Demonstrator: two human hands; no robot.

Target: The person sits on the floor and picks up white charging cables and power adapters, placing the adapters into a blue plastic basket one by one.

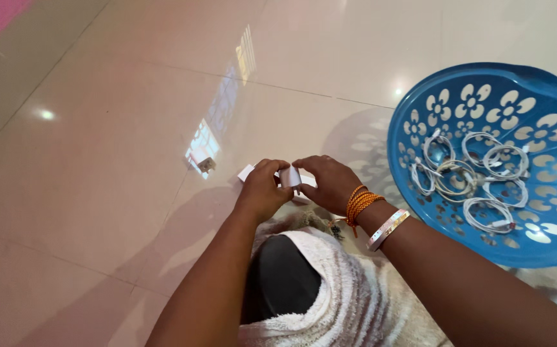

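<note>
seen from above over a glossy tiled floor [98, 193]: the left hand [262, 193] is curled, fingers pinching one side of a small white plug-like piece [290, 177]. the right hand [331, 183], also curled, grips its other side, so the piece sits between both hands just above the floor. orange thread bands [360, 204] circle the right wrist. further right, a blue perforated basket [548, 250] holds coiled white cables [471, 180].

Small white box [290, 177] between both hands, white flap beside it
</note>
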